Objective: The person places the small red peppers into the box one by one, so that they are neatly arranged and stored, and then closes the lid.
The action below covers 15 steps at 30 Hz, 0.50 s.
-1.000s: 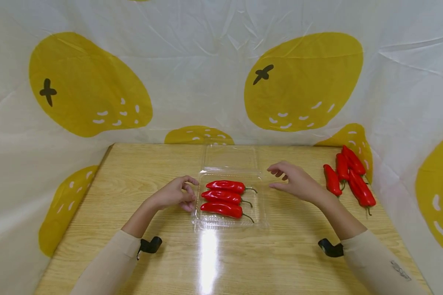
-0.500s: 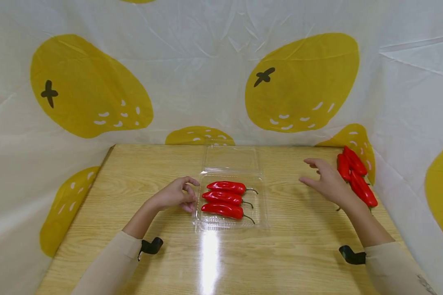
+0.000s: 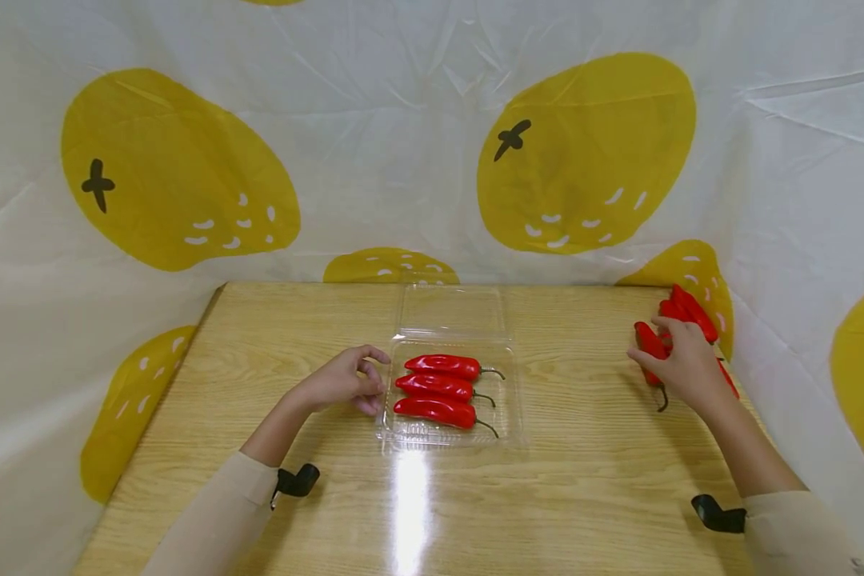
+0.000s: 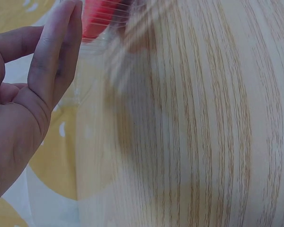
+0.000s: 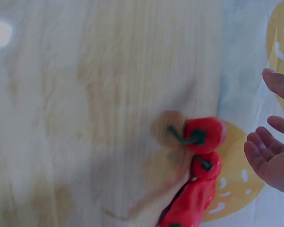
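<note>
R hand (image 3: 680,368), fingers spread, is blocking part of pepper pile (image 3: 697,316); L hand (image 3: 341,379), loosely bent, is flanking box (image 3: 507,416) w/ 3 peppers (image 3: 435,387); printed cloth (image 3: 389,160) is backing tbl (image 3: 562,496).

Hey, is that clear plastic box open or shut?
Open: its lid lies back beyond the base, leaving the three red peppers inside uncovered.

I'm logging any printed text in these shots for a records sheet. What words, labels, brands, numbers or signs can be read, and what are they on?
None can be read.
Dark mark on the right sleeve: too small and cut off by the picture's edge to read.
Clear plastic box and the red peppers in it: no lettering seen.
Cloth: printed yellow fruit with black cross shapes, not readable as text.
</note>
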Tool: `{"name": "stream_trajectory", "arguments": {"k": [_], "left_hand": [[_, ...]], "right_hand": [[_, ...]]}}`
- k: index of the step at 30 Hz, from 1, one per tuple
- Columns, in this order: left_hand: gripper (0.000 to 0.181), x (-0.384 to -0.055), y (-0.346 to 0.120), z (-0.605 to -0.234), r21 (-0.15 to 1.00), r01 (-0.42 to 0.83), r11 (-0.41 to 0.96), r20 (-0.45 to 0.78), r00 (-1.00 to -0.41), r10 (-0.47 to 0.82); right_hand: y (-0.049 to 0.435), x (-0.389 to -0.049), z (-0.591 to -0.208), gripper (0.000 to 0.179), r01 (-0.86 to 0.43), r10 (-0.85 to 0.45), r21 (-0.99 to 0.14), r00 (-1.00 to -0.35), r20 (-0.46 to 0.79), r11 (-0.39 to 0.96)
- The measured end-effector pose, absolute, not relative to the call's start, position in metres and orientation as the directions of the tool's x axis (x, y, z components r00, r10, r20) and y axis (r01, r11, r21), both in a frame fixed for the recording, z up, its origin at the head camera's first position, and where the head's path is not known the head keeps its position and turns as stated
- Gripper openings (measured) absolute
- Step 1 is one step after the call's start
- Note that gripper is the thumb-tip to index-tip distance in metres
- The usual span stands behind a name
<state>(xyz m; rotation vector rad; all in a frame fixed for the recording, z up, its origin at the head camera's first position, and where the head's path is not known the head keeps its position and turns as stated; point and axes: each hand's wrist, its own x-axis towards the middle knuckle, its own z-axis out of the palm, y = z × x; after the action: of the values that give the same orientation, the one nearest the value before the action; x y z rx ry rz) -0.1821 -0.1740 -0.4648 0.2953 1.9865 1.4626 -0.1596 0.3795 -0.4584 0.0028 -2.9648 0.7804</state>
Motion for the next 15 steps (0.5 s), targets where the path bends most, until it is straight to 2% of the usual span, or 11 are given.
{"name": "stream_trajectory", "arguments": {"k": [6, 15], "left_hand": [[0.050, -0.182, -0.174, -0.466, 0.919, -0.191, 0.345, -0.358, -0.772, 0.526], [0.050, -0.182, -0.174, -0.465, 0.920, -0.196, 0.340, -0.360, -0.768, 0.529]], "right_hand": [[0.390, -0.158, -0.465, 0.083, 0.043, 0.059, -0.452, -0.998, 0.021, 0.891], [0.399, -0.160, -0.478, 0.082, 0.070, 0.066, -0.416, -0.998, -0.023, 0.907]]}}
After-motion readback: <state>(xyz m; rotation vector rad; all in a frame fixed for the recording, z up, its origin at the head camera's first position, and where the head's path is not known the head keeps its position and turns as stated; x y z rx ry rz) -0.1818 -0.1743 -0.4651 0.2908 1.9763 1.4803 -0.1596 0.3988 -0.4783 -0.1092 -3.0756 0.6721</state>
